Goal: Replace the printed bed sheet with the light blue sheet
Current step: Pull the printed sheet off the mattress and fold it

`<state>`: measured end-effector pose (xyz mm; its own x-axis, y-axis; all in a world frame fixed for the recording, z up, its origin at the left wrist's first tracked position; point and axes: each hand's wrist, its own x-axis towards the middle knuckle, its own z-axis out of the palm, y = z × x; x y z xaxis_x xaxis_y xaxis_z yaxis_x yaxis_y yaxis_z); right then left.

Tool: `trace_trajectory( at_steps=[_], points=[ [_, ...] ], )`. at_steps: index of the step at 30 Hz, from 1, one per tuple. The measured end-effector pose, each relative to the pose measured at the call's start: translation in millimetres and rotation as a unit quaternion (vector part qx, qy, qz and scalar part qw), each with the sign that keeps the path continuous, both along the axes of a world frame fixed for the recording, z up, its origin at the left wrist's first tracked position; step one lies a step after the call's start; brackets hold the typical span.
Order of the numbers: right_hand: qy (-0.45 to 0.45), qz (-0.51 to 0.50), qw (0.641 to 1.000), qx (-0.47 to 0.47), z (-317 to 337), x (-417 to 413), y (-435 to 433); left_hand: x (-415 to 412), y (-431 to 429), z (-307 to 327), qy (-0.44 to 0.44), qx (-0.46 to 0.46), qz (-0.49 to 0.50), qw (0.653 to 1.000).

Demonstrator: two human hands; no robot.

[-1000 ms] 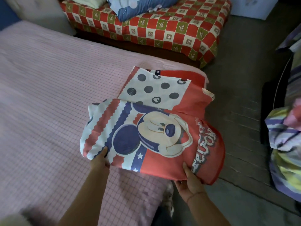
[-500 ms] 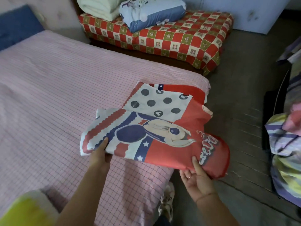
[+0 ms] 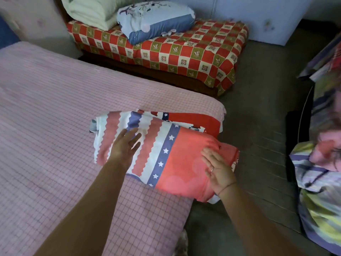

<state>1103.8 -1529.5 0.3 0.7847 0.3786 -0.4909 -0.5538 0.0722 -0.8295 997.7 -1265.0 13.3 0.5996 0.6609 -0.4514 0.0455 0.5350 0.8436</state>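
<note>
The printed sheet [image 3: 173,156], red with white and blue starred stripes, lies folded into a thick bundle at the bed's near right corner, part of it overhanging the edge. My left hand [image 3: 125,145] lies flat on its striped left part with fingers straight. My right hand [image 3: 217,167] rests on its red right end, fingers spread. The bed [image 3: 46,126] under it shows a pink checked cover. No light blue sheet can be picked out with certainty.
A low bench with a red and olive checked cover [image 3: 184,52] stands behind the bed, bearing a blue-and-white pillow [image 3: 156,24] and a pale rolled quilt [image 3: 92,12]. Bare grey floor [image 3: 258,108] runs to the right. Colourful bedding [image 3: 321,182] is heaped at the right edge.
The near half of the printed sheet, held up by both hands before, has been folded over onto the far half. The cartoon face is now hidden and both hands lie flat on top.
</note>
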Motion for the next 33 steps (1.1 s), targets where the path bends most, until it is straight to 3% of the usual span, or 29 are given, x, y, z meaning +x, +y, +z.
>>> trace_trajectory(
  at_steps=[10,15,17,19,22,25,27,29,33],
  points=[
    [0.000,-0.011,0.998,-0.066,-42,61,4,37,-8,-59,0.116,0.001,-0.044,0.992],
    [-0.022,0.006,0.996,-0.085,-47,91,10,41,-29,-91,0.056,-0.113,-0.010,0.992],
    [-0.052,0.025,0.994,-0.098,-48,110,18,55,-37,-87,0.078,-0.062,-0.009,0.995],
    [-0.133,0.072,0.977,-0.152,-48,129,23,72,-42,-79,0.146,0.104,-0.040,0.983],
    [-0.218,0.167,0.934,-0.229,-52,155,25,97,-33,-82,0.231,0.361,-0.134,0.893],
    [-0.172,0.240,0.925,-0.238,-65,181,20,125,-12,-91,0.276,0.579,-0.157,0.751],
    [-0.153,0.295,0.911,-0.244,-75,196,18,148,1,-86,0.309,0.617,-0.235,0.685],
    [-0.144,0.344,0.897,-0.237,-79,206,17,171,8,-82,0.345,0.595,-0.350,0.636],
    [-0.120,0.413,0.878,-0.209,-85,222,22,203,10,-77,0.362,0.554,-0.456,0.595]
  ],
)
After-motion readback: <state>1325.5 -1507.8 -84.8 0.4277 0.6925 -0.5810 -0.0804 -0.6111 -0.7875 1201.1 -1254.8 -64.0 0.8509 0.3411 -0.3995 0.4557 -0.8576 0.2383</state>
